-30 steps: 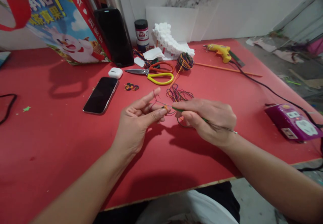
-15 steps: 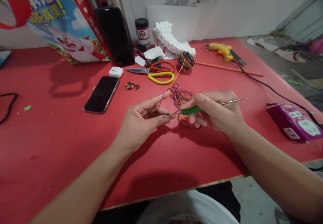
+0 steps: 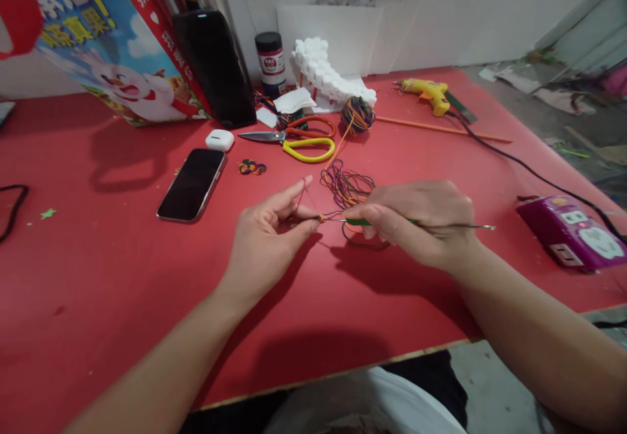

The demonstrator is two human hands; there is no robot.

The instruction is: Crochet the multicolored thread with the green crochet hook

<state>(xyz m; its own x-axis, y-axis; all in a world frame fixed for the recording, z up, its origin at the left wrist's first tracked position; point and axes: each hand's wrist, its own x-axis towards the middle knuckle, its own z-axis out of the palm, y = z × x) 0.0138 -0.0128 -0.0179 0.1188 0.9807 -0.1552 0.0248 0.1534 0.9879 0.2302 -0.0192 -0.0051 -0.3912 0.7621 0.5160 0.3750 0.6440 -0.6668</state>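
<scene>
My left hand (image 3: 269, 232) pinches a small crocheted piece (image 3: 321, 218) between thumb and fingers, and a strand of yarn runs taut over its raised index finger. My right hand (image 3: 416, 222) grips a crochet hook (image 3: 360, 222) by its green handle. The hook's thin metal tip reaches the small piece, while its other metal end sticks out to the right past the hand. Loose multicoloured yarn (image 3: 347, 183) lies in a tangle just behind the hands, with a strand leading back to a yarn ball (image 3: 357, 115).
Scissors (image 3: 308, 147), a small crocheted scrap (image 3: 252, 167), a phone (image 3: 192, 185) and a white earbud case (image 3: 220, 139) lie to the left. Behind stand a jar (image 3: 271, 65) and a white block model (image 3: 328, 72). A glue gun (image 3: 426, 93) and purple box (image 3: 571, 232) are at right.
My right hand has turned palm down, and the hook now lies flatter, its rear end pointing right. My left hand has shifted slightly left in view, along with the whole scene.
</scene>
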